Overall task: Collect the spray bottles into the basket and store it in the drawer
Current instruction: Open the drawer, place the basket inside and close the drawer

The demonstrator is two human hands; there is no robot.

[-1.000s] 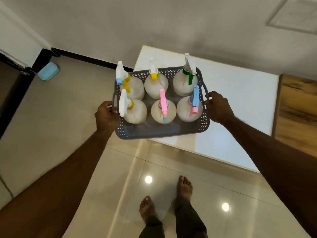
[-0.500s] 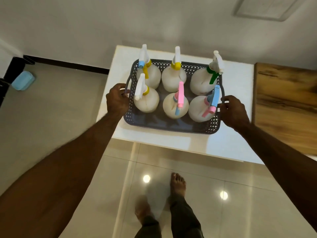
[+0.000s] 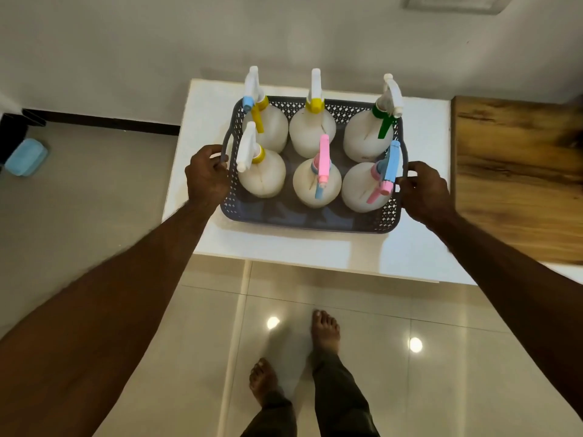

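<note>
A grey perforated basket [image 3: 303, 219] is over the white table [image 3: 315, 253], low enough that I cannot tell whether it rests on the top. Inside stand several white spray bottles in two rows, among them one with a green trigger [image 3: 367, 137] at back right and one with a pink head [image 3: 317, 184] at front middle. My left hand [image 3: 206, 178] grips the basket's left handle. My right hand [image 3: 424, 193] grips the right handle. No drawer is in view.
A wooden surface [image 3: 517, 178] adjoins the table on the right. A light blue object [image 3: 26, 157] lies on the floor at far left by a dark baseboard. My bare feet [image 3: 325, 329] stand on glossy tiles in front of the table.
The basket has moved from overhanging the table's front left edge to fully over the tabletop, farther back and right. Both hands kept their grip. I stepped closer.
</note>
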